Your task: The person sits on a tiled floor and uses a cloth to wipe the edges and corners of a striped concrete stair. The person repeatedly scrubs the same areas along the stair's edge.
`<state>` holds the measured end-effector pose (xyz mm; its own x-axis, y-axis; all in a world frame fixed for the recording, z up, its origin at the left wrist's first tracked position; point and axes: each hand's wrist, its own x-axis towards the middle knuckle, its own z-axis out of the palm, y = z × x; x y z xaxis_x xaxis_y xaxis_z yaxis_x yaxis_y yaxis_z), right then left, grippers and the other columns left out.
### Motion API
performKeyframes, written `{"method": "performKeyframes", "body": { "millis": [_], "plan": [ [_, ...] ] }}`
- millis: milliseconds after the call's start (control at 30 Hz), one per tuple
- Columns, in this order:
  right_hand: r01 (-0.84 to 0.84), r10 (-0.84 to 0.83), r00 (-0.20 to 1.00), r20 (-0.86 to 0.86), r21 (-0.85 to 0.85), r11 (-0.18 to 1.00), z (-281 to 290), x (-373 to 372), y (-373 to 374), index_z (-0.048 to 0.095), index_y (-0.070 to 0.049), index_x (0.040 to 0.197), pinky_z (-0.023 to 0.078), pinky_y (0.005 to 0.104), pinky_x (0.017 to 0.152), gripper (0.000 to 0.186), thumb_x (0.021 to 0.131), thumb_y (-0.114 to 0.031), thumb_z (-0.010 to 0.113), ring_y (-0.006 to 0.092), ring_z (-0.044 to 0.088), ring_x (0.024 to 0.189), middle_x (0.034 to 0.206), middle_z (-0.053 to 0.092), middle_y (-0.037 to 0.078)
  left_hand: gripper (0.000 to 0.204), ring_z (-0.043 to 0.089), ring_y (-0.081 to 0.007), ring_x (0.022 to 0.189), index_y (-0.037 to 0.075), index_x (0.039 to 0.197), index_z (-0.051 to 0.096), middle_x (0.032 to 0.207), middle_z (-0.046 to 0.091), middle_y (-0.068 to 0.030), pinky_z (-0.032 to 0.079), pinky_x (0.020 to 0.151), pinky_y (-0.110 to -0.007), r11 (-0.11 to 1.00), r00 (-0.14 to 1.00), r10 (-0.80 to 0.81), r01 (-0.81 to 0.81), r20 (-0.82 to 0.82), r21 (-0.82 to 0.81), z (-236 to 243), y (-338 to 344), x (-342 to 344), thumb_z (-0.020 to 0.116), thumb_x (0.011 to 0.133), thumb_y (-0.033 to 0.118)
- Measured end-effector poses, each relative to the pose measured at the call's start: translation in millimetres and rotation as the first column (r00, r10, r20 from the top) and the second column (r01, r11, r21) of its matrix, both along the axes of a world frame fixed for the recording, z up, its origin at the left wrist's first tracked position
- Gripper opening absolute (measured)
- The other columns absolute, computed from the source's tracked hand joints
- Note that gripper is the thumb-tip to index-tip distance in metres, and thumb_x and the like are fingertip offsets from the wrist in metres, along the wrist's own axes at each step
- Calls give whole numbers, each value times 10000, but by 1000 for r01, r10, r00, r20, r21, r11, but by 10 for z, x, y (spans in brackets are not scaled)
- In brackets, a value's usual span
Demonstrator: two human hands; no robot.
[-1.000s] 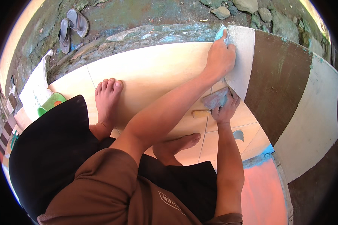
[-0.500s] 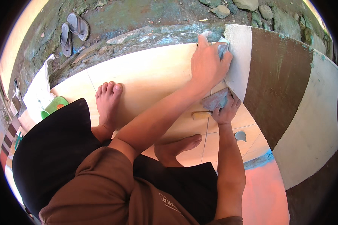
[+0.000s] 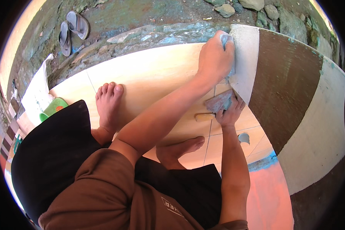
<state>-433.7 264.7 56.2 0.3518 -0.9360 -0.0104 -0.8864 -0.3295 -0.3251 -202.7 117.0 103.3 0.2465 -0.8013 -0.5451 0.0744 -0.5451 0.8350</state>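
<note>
My left hand (image 3: 214, 57) is closed on a pale blue-grey flat piece (image 3: 226, 41), too hidden to identify, at the inner edge of the white-and-brown striped wall (image 3: 286, 88). Below it, my right hand (image 3: 230, 111) grips a stained, grey flat scraper blade (image 3: 217, 100) beside the same edge; a wooden handle (image 3: 204, 116) shows under the blade, above the tiles (image 3: 153, 73). A small pale blue cylindrical object (image 3: 243, 138) lies to the right of my right wrist.
My bare feet are on the tiles. Grey flip-flops (image 3: 76, 25) and rocks (image 3: 249, 4) lie on the rough ground beyond. A white sack (image 3: 36, 94) and a green slipper-like object (image 3: 53, 109) are at the left. Pink-painted surface (image 3: 268, 195) lies lower right.
My left hand shifted left from the wall corner, its fingers moving over the blue piece, then closed back rightward along the edge. My right hand stayed nearly still on the blade.
</note>
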Motion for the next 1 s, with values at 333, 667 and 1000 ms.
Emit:
{"method": "performKeyframes", "body": {
  "millis": [333, 667, 1000],
  "plan": [
    [3, -4, 1000, 21, 19, 1000, -28, -32, 33, 485, 26, 1282, 295, 593, 1052, 625, 904, -471, 478, 476, 426, 1262, 1353, 479, 278, 326, 660, -192, 851, -51, 1078, 612, 923, 696, -142, 529, 724, -355, 974, 955, 32, 36, -296, 222, 14, 165, -153, 637, 911, 228],
    [-8, 9, 999, 35, -19, 1000, 3, 4, -1, 491, 20, 1272, 296, 608, 1055, 606, 901, -460, 485, 490, 414, 1264, 1346, 473, 284, 284, 660, -178, 830, -29, 1063, 621, 929, 700, -130, 527, 742, -344, 924, 927, 368, -373, -71, -82, -2, 115, -163, 675, 898, 196],
    [-11, 12, 1000, 24, -14, 1000, 9, 7, 1, 487, 17, 1279, 303, 605, 1052, 609, 894, -453, 491, 501, 417, 1248, 1344, 473, 287, 326, 675, -172, 861, -44, 1116, 656, 967, 723, -139, 537, 761, -339, 971, 951, 236, -222, -201, 93, 73, 179, -198, 702, 865, 158]
  ]
}}
